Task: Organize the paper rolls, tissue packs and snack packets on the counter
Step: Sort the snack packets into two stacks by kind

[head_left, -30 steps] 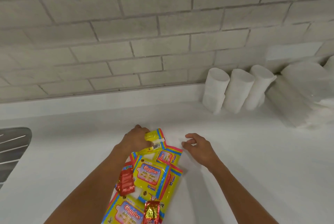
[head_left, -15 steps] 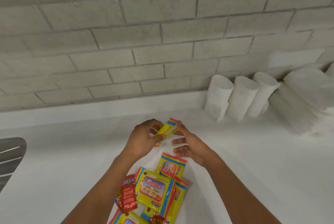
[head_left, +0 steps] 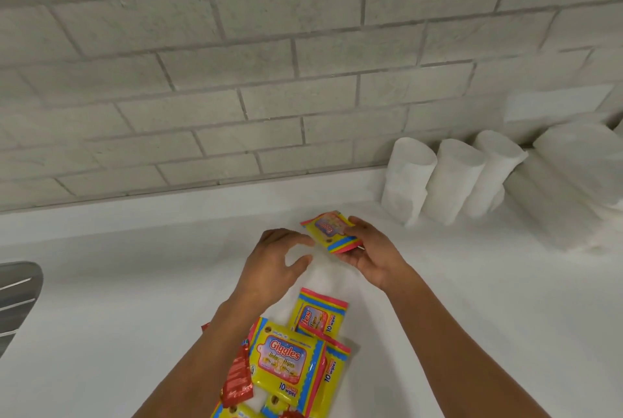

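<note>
Both forearms extend forward from the lower edge of the view and converge toward the centre. The left hand (head_left: 276, 262) is held palm-down with fingers loosely spread and slightly bent, holding nothing. The right hand (head_left: 369, 254) is turned palm-up just beside it, thumb on top and fingers beneath, pinching a yellow wipes pack (head_left: 328, 230). The two hands are close together but apart.

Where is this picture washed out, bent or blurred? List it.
Head view: the paper rolls and counter blow out to near-uniform white; wide-angle bends the brick wall's lines; the pack in the right hand is too blurred to read.
</note>
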A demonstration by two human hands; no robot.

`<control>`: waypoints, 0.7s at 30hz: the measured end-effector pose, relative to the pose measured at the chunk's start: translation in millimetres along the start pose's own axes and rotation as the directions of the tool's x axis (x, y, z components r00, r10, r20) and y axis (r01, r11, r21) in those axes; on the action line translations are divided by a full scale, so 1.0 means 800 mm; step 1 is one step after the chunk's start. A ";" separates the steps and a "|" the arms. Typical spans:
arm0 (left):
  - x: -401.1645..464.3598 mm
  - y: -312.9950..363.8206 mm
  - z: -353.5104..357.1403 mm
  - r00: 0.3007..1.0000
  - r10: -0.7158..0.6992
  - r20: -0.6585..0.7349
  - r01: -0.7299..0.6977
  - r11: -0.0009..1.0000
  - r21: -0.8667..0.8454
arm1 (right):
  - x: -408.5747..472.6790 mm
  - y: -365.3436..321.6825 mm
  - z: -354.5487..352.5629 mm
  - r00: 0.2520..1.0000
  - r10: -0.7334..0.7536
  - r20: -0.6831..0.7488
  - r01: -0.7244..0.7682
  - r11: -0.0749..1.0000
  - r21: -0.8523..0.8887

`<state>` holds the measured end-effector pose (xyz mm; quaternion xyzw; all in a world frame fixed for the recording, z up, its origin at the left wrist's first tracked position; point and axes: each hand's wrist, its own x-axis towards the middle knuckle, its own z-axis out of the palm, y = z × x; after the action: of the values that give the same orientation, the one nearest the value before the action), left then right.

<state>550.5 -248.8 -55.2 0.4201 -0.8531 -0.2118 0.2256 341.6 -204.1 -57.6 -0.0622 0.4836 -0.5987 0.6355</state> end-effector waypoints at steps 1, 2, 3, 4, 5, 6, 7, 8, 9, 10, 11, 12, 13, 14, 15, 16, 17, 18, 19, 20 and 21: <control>-0.003 -0.005 0.000 1.000 -0.021 0.007 0.021 1.000 0.001 | 0.006 -0.002 -0.003 1.000 -0.013 -0.021 0.013 1.000 0.009; -0.007 -0.010 0.000 0.999 -0.041 0.017 0.041 0.999 0.000 | 0.012 -0.005 -0.007 0.999 -0.026 -0.039 0.027 0.999 0.017; -0.011 -0.015 -0.001 0.998 -0.061 0.025 0.061 0.998 -0.003 | 0.017 -0.007 -0.010 0.998 -0.039 -0.055 0.040 0.999 0.018; -0.014 -0.021 0.000 0.996 -0.079 0.031 0.080 0.997 -0.005 | 0.021 -0.009 -0.013 0.997 -0.051 -0.066 0.052 0.999 0.015; -0.018 -0.026 0.000 0.995 -0.095 0.035 0.096 0.995 -0.006 | 0.026 -0.011 -0.015 0.995 -0.060 -0.077 0.061 0.998 0.007; -0.022 -0.030 0.000 0.993 -0.109 0.039 0.110 0.994 -0.007 | 0.029 -0.012 -0.017 0.994 -0.069 -0.086 0.069 0.998 -0.002; -0.025 -0.034 0.000 0.992 -0.122 0.042 0.123 0.992 -0.008 | 0.032 -0.013 -0.018 0.993 -0.075 -0.096 0.075 0.997 -0.012; -0.028 -0.036 0.001 0.990 -0.134 0.045 0.135 0.991 -0.010 | 0.036 -0.014 -0.019 0.991 -0.081 -0.105 0.079 0.997 -0.020; -0.030 -0.038 0.001 0.988 -0.147 0.047 0.147 0.989 -0.015 | 0.039 -0.014 -0.021 0.990 -0.085 -0.116 0.083 0.996 -0.028; -0.032 -0.039 0.002 0.986 -0.159 0.049 0.161 0.987 -0.022 | 0.043 -0.014 -0.021 0.988 -0.088 -0.126 0.085 0.996 -0.028; -0.033 -0.041 0.002 0.984 -0.170 0.050 0.172 0.985 -0.029 | 0.045 -0.014 -0.022 0.986 -0.093 -0.136 0.091 0.996 -0.022; -0.034 -0.042 0.003 0.983 -0.177 0.050 0.179 0.983 -0.035 | 0.047 -0.012 -0.022 0.984 -0.101 -0.145 0.101 0.995 -0.011; -0.035 -0.044 0.003 0.982 -0.183 0.049 0.185 0.982 -0.039 | 0.050 -0.010 -0.022 0.981 -0.110 -0.158 0.111 0.994 -0.006; -0.036 -0.046 0.004 0.981 -0.187 0.048 0.189 0.981 -0.043 | 0.052 -0.008 -0.022 0.978 -0.120 -0.171 0.120 0.993 -0.010; -0.036 -0.047 0.005 0.981 -0.188 0.047 0.190 0.981 -0.047 | 0.055 -0.004 -0.022 0.974 -0.129 -0.185 0.127 0.992 -0.025; -0.037 -0.048 0.005 0.981 -0.188 0.046 0.190 0.980 -0.050 | 0.059 0.000 -0.022 0.969 -0.138 -0.204 0.131 0.990 -0.047; -0.038 -0.050 0.006 0.982 -0.185 0.044 0.187 0.981 -0.050 | 0.063 0.004 -0.023 0.962 -0.150 -0.229 0.134 0.988 -0.083; -0.038 -0.051 0.007 0.983 -0.180 0.042 0.182 0.982 -0.048 | 0.067 0.008 -0.024 0.950 -0.172 -0.262 0.136 0.980 -0.148; -0.039 -0.053 0.007 0.983 -0.176 0.042 0.178 0.983 -0.046 | 0.071 0.011 -0.025 0.930 -0.214 -0.298 0.138 0.957 -0.256; -0.040 -0.054 0.007 0.983 -0.176 0.044 0.178 0.983 -0.045 | 0.073 0.012 -0.026 0.907 -0.274 -0.321 0.140 0.912 -0.385; -0.041 -0.055 0.008 0.983 -0.177 0.045 0.179 0.983 -0.046 | 0.073 0.012 -0.026 0.885 -0.335 -0.323 0.138 0.852 -0.506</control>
<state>592.5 -245.5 -91.3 0.4845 -0.8111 -0.2609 0.1985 323.2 -238.9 -106.9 -0.1508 0.7212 -0.5386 0.4087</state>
